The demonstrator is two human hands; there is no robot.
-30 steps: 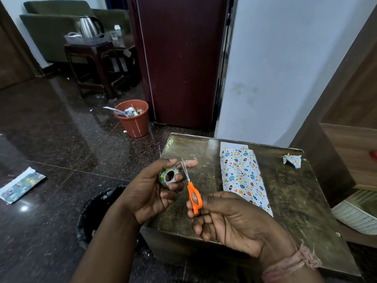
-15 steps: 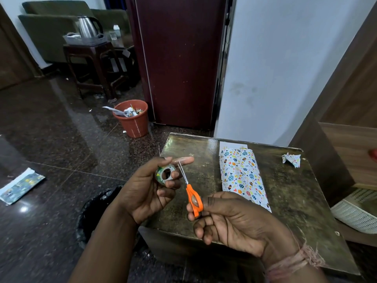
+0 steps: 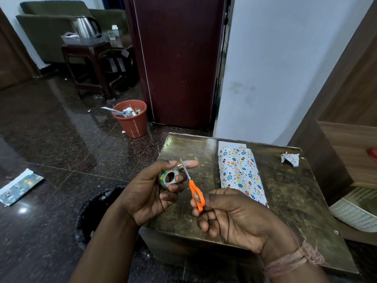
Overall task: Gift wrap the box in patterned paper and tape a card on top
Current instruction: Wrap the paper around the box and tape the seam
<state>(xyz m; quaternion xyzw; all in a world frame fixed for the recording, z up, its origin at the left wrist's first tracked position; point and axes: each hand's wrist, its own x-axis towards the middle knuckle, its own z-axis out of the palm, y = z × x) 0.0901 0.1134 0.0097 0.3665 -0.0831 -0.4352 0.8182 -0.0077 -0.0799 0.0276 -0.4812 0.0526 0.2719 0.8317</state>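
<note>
Past the fingertips of both hands, a wrapped box (image 3: 241, 174) in patterned paper lies on the dark table (image 3: 285, 190), with a white card (image 3: 231, 144) showing at its far end and a crumpled scrap of paper (image 3: 290, 158) further right near the table's back edge. Nothing lies between the fingers and the box. Beyond the left fingertips, on the floor, stand an orange bin (image 3: 132, 120) full of litter, a dark stool (image 3: 91, 68) carrying a kettle (image 3: 85, 27), and a maroon fridge (image 3: 179, 58); a flat packet (image 3: 19, 186) lies on the floor far to the left, and a black bag (image 3: 95, 209) sits under the left wrist. The left hand (image 3: 151, 193) grips a tape roll (image 3: 169, 177), fingers curled round it, with a strip of tape stretched along the outstretched forefinger. The right hand (image 3: 236, 219) pinches the orange scissors (image 3: 194, 190), thumb and fingers curled on the handles, blades pointing up at the tape strip. Compared with a second ago, the blades have tilted left and moved closer to the roll. No writing or brand can be read anywhere.
</note>
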